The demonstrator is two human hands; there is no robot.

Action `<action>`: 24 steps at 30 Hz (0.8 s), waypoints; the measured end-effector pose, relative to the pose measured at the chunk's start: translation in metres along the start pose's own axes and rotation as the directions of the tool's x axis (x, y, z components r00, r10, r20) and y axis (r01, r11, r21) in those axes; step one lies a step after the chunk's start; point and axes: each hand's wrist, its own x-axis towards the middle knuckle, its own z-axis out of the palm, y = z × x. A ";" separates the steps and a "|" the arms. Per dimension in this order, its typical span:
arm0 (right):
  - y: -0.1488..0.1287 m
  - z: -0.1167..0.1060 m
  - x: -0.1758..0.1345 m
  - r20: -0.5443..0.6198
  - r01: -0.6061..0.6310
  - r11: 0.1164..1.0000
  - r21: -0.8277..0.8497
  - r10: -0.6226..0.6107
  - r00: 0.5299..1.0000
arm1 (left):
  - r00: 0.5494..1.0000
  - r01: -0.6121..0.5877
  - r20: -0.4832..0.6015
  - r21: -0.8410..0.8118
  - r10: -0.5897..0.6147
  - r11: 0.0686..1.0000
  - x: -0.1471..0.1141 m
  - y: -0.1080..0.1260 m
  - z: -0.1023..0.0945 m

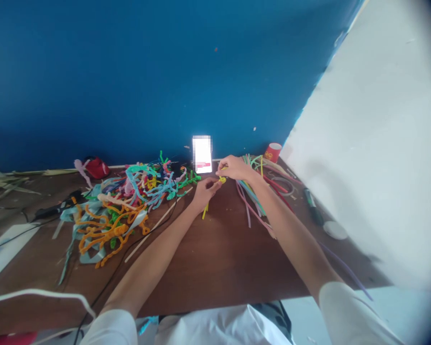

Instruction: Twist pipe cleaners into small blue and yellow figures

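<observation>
Both hands meet over the middle of the brown table [219,258], just in front of a lit phone screen [202,155]. Between their fingertips is a small twisted yellow pipe cleaner [222,180]. My left hand [205,192] pinches it from the left, and a straight yellow end hangs below that hand. From above and the right, my right hand [234,168] holds its upper part with bent fingers. The exact shape of the yellow piece is partly hidden by the fingers.
A heap of bent, coloured pipe cleaners [122,225] covers the left side. Straight pipe cleaners [249,203] lie under my right forearm. A red paper cup [273,152] stands at the back right, near a dark green tube [313,207]. A thin wooden stick [158,225] lies left of centre.
</observation>
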 end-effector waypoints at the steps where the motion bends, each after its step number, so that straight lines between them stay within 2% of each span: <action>1: -0.002 0.000 -0.001 0.017 0.019 1.000 0.017 -0.019 1.000 | 1.000 -0.002 -0.004 -0.003 0.002 1.000 0.000 -0.001 0.000; 5: -0.012 0.002 -0.004 0.073 0.085 0.994 0.062 -0.090 0.993 | 1.000 -0.021 0.006 0.009 0.021 1.000 0.002 -0.004 -0.002; 8: -0.017 0.004 -0.007 0.120 0.108 0.988 0.109 -0.121 0.985 | 0.998 -0.035 -0.044 0.000 0.035 0.999 0.001 -0.004 -0.003; 13: -0.019 0.005 -0.008 0.170 0.144 0.973 0.182 -0.175 0.970 | 0.995 -0.061 -0.093 -0.134 0.049 0.989 0.003 -0.005 -0.005; 18: -0.018 0.002 -0.009 0.206 0.119 0.974 0.192 -0.159 0.966 | 0.994 -0.051 -0.102 -0.264 0.025 0.963 0.008 -0.009 -0.010; 24: -0.013 0.004 -0.007 0.215 0.095 0.973 0.212 -0.141 0.966 | 0.996 -0.019 -0.089 -0.345 -0.012 0.939 0.008 -0.007 -0.012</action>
